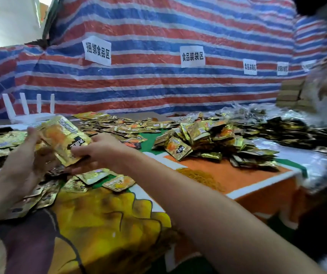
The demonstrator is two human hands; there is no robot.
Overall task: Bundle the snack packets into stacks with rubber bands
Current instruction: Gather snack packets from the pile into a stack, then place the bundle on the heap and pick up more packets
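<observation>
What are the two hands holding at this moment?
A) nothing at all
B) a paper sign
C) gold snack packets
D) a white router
C: the left hand and the right hand each grip one side of the gold snack packets, held up between them.

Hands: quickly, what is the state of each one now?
Left hand: grips the gold snack packets.
Right hand: pinches the same packets.
</observation>
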